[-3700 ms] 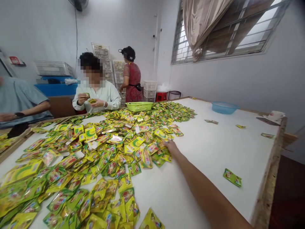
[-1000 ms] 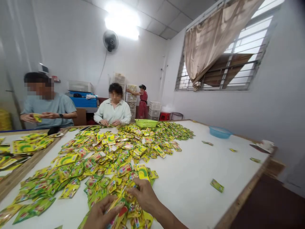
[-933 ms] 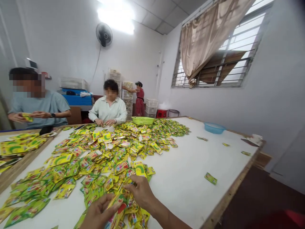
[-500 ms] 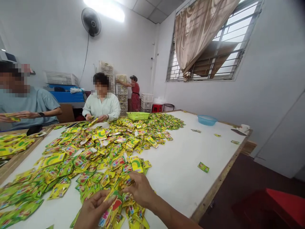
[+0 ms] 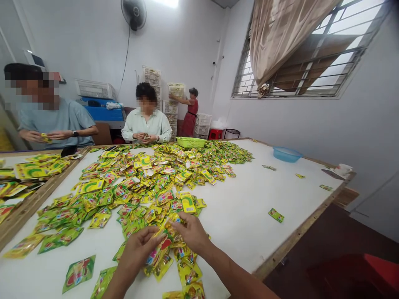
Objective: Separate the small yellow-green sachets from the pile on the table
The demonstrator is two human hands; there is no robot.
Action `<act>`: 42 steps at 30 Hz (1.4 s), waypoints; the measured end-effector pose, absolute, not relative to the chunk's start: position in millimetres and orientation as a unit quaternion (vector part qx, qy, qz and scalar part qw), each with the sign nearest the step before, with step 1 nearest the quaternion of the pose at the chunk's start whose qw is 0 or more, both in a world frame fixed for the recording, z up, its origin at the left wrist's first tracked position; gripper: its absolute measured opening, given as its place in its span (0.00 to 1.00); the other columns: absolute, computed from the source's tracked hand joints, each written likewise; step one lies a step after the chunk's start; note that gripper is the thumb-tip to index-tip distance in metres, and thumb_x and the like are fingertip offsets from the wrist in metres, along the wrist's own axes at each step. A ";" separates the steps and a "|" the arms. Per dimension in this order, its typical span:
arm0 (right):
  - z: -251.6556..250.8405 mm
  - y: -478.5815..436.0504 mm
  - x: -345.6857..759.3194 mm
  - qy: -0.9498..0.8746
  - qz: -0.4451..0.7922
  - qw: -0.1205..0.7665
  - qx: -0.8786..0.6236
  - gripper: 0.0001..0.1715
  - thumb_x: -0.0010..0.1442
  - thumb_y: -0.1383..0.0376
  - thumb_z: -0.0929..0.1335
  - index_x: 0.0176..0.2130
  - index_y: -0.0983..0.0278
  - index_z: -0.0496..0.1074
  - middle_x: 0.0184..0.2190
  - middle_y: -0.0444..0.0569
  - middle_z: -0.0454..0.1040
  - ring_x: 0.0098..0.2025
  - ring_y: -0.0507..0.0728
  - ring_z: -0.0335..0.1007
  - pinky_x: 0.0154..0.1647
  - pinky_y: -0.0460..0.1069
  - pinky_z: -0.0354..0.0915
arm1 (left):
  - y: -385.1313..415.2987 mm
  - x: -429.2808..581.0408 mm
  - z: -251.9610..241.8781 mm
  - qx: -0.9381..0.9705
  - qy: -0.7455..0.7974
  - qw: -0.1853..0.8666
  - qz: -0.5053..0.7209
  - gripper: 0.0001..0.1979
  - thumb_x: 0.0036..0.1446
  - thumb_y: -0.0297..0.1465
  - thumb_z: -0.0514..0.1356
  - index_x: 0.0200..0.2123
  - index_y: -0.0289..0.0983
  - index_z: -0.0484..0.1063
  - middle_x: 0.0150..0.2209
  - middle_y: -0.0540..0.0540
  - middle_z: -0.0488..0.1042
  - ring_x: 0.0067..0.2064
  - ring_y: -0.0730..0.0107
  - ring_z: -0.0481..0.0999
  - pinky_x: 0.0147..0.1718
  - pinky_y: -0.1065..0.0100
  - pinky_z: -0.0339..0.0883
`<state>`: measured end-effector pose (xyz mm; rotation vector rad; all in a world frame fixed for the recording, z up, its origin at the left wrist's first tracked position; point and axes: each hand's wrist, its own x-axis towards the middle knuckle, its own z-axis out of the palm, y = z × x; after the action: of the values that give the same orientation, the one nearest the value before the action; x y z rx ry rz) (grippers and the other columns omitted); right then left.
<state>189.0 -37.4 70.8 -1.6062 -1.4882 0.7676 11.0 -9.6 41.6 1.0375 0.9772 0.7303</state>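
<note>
Yellow-green sachets (image 5: 146,182) cover our white table (image 5: 249,207) | head view: our left hand (image 5: 140,249) has its fingers clamped on a sachet bundle (image 5: 158,249) at the near edge | our right hand (image 5: 191,232) pinches its top | green basket (image 5: 190,142) far off

A bunch of small glossy sachets (image 5: 160,249), yellow and green with red printing, is gathered flat and overlapping at the near edge of the large sachet pile (image 5: 146,182) on the white worktop (image 5: 249,207).
</note>
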 end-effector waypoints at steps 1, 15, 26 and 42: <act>69.7 -35.8 186.8 -0.585 0.264 0.401 -0.654 0.20 0.54 0.56 0.67 0.20 0.65 0.62 0.22 0.41 0.61 0.30 0.50 0.55 0.31 0.45 0.54 | -9.4 10.6 41.7 0.457 0.437 0.700 0.332 0.25 0.36 0.46 0.69 0.35 0.35 0.72 0.30 0.46 0.79 0.32 0.65 0.77 0.30 0.71 0.69; 60.4 -33.8 164.8 -0.441 0.391 0.511 -0.626 0.16 0.43 0.58 0.73 0.22 0.65 0.65 0.19 0.38 0.58 0.26 0.48 0.53 0.28 0.44 0.53 | -9.4 7.2 52.7 0.449 0.428 0.715 0.324 0.23 0.37 0.43 0.70 0.35 0.35 0.74 0.27 0.47 0.79 0.32 0.62 0.78 0.29 0.71 0.70; 66.9 -44.3 167.7 -0.610 0.235 0.381 -0.654 0.12 0.54 0.63 0.71 0.20 0.62 0.73 0.23 0.43 0.70 0.41 0.55 0.60 0.46 0.50 0.52 | -7.7 4.4 50.7 0.436 0.428 0.727 0.314 0.23 0.35 0.44 0.70 0.33 0.36 0.75 0.28 0.47 0.79 0.31 0.63 0.77 0.29 0.71 0.70; 60.3 -45.1 163.7 -0.613 0.436 0.305 -0.584 0.22 0.54 0.50 0.67 0.21 0.64 0.74 0.19 0.43 0.67 0.39 0.58 0.67 0.50 0.54 0.58 | -7.0 6.7 42.8 0.454 0.390 0.724 0.344 0.19 0.44 0.41 0.66 0.32 0.31 0.75 0.23 0.48 0.73 0.26 0.72 0.69 0.28 0.72 0.62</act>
<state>163.7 -45.1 60.3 -1.5457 -1.6226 1.1547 6.7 -7.0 42.8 1.0012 0.8603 0.7600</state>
